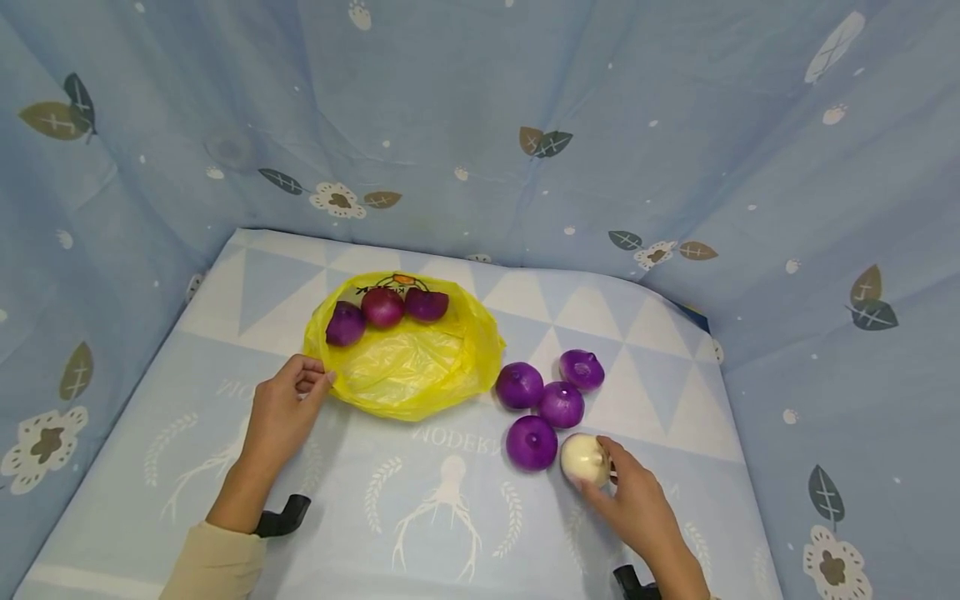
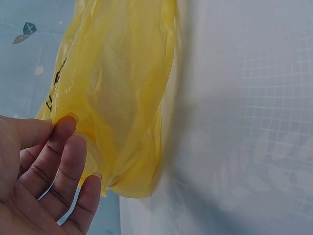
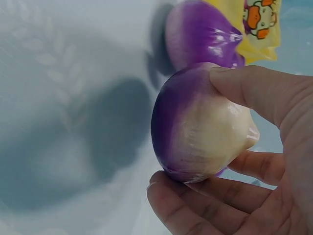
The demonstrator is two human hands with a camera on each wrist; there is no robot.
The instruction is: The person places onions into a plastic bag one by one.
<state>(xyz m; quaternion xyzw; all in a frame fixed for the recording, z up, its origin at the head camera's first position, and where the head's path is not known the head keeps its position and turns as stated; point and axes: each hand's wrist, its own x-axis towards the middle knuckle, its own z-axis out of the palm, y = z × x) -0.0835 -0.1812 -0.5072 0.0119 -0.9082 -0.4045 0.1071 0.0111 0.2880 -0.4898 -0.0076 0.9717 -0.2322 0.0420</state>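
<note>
My left hand [image 1: 288, 404] pinches the near left rim of a yellow plastic bag [image 1: 390, 387] between thumb and forefinger. In the left wrist view the thin bag wall [image 2: 129, 98] hangs from the fingertips, the other fingers loosely bent. Inside the bag, along its far side, lie a purple onion [image 1: 346, 324], a rounder reddish one [image 1: 382, 307] and another purple one [image 1: 427, 305]. My right hand [image 1: 633, 496] grips a purple-and-white onion [image 3: 200, 127], thumb on one side and fingers on the other. Its pale side faces up in the head view.
Several purple onions sit in a cluster between bag and right hand, among them a near one [image 1: 532, 443] and a far one [image 1: 581, 370]. The patterned cloth [image 1: 442, 517] covers the table. Blue printed curtains [image 1: 465, 125] stand behind and at both sides.
</note>
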